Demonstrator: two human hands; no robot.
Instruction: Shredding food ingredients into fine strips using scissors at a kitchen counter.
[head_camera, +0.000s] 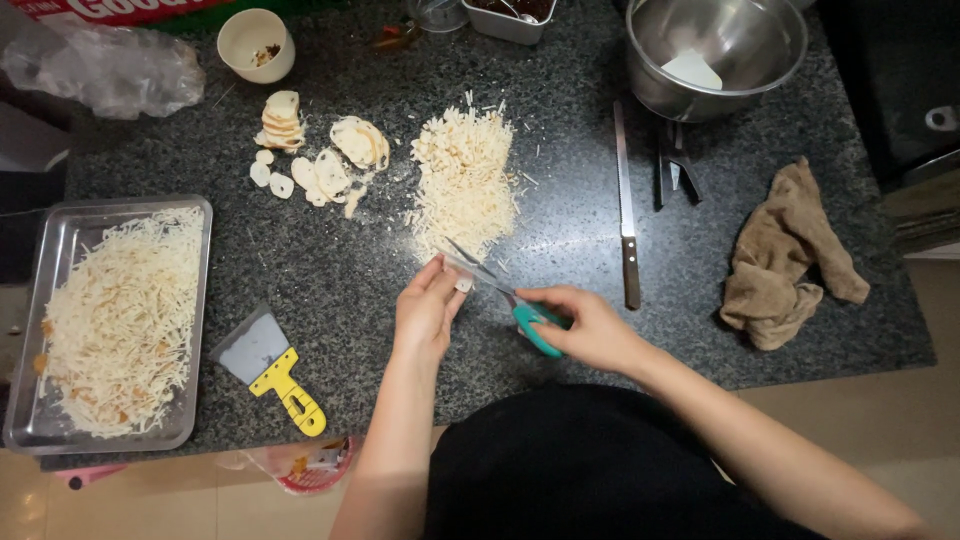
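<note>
My right hand (590, 325) grips teal-handled scissors (505, 295), whose blades point up-left toward a pale slice (458, 268). My left hand (428, 308) pinches that slice at the blades. Just beyond lies a heap of thin pale shreds (465, 180) on the dark speckled countertop (350, 270). Several uncut pale round slices (320, 160) lie farther left, some stacked.
A metal tray (60, 230) of shreds sits at left, with a yellow-handled scraper (270, 365) beside it. A long knife (626, 210), dark tongs (675, 165), a steel bowl (715, 50), a brown cloth (785, 260), a small cream cup (256, 44) and a plastic bag (105, 65) surround the work area.
</note>
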